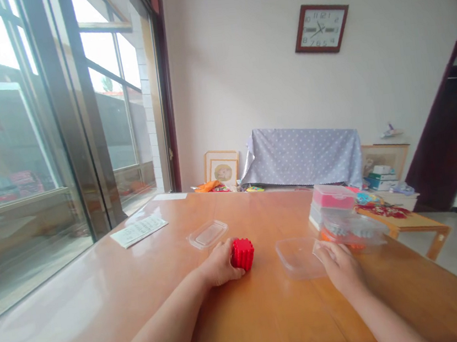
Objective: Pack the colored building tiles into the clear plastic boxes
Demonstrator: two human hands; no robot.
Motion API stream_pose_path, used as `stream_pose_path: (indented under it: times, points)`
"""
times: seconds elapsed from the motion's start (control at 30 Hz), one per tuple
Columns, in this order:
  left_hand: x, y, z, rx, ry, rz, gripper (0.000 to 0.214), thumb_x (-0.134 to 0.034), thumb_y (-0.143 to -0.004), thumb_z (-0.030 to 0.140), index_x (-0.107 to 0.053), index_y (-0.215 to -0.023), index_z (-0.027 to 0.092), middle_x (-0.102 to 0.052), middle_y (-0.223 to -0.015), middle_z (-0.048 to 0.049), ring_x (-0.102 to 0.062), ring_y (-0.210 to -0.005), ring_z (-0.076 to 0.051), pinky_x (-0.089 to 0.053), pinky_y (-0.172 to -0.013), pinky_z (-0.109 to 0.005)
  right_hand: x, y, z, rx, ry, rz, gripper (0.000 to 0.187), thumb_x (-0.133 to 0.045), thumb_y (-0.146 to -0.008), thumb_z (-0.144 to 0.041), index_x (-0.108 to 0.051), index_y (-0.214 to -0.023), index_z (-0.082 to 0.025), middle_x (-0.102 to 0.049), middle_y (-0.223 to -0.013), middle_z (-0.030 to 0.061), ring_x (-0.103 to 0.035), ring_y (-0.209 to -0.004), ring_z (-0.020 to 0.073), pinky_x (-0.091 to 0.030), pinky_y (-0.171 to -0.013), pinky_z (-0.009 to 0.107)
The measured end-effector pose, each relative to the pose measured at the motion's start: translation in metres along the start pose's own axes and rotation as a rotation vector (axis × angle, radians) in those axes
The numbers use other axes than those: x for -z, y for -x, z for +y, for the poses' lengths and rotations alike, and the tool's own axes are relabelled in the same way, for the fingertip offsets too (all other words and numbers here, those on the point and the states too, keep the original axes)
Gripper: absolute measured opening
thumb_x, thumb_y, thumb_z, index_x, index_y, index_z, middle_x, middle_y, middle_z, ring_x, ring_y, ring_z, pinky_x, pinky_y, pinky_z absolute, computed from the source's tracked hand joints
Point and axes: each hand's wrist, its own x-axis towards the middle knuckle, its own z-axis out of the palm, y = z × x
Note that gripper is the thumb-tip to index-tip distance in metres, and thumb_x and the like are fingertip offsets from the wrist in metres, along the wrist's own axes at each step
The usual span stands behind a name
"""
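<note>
On the wooden table, my left hand (222, 263) is closed around a red ribbed block (245, 253), which may be a stack of toothed pieces. My right hand (340, 263) is closed on the right edge of a clear plastic container (291, 260); part of that container is behind the fingers. Beyond my left hand lies a clear plastic lid (209, 233), flat on the table. Just past my right hand sit clear boxes holding grey pieces (338, 228) and orange pieces, partly covered by the hand.
Behind the right-hand boxes stands a stacked box with pink contents (332, 198). A printed sheet (139, 231) lies on the wooden table (264, 322) at the left, beside the window. Past the table's right edge is a low wooden stand (421, 230).
</note>
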Motion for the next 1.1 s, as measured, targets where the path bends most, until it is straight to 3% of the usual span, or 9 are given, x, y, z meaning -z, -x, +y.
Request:
stream_pose_path:
  times: [0.3,0.67,1.1]
  points:
    - [0.003,0.006,0.005,-0.032,-0.077,0.028,0.052,-0.078,-0.061,0.032,-0.056,-0.106,0.024,-0.067,-0.098,-0.0046,-0.064,-0.091,-0.024,-0.052,-0.075,-0.031,-0.027,-0.003,-0.032,0.136,0.023,-0.094,0.05,-0.043,-0.093,-0.061,-0.073,-0.104,-0.022,-0.07,-0.11,0.0109,-0.064,-0.105,0.0256,-0.047,-0.097,0.039]
    - [-0.004,0.005,-0.008,0.052,-0.056,0.034,0.106,-0.086,-0.051,0.045,-0.041,-0.144,0.022,-0.059,-0.13,-0.0118,-0.059,-0.117,-0.032,-0.048,-0.101,-0.04,-0.037,0.002,-0.043,0.133,0.07,-0.134,0.059,-0.037,-0.093,-0.067,-0.073,-0.106,-0.022,-0.069,-0.113,0.0114,-0.065,-0.102,0.0259,-0.048,-0.094,0.04]
    - [-0.002,0.01,-0.002,0.09,-0.022,0.034,0.108,-0.086,-0.05,0.041,-0.039,-0.146,0.021,-0.062,-0.13,-0.0114,-0.06,-0.118,-0.033,-0.049,-0.101,-0.041,-0.036,0.009,-0.046,0.195,0.008,-0.116,0.053,-0.04,-0.094,-0.064,-0.072,-0.111,-0.025,-0.067,-0.115,0.0095,-0.064,-0.107,0.0259,-0.045,-0.099,0.04]
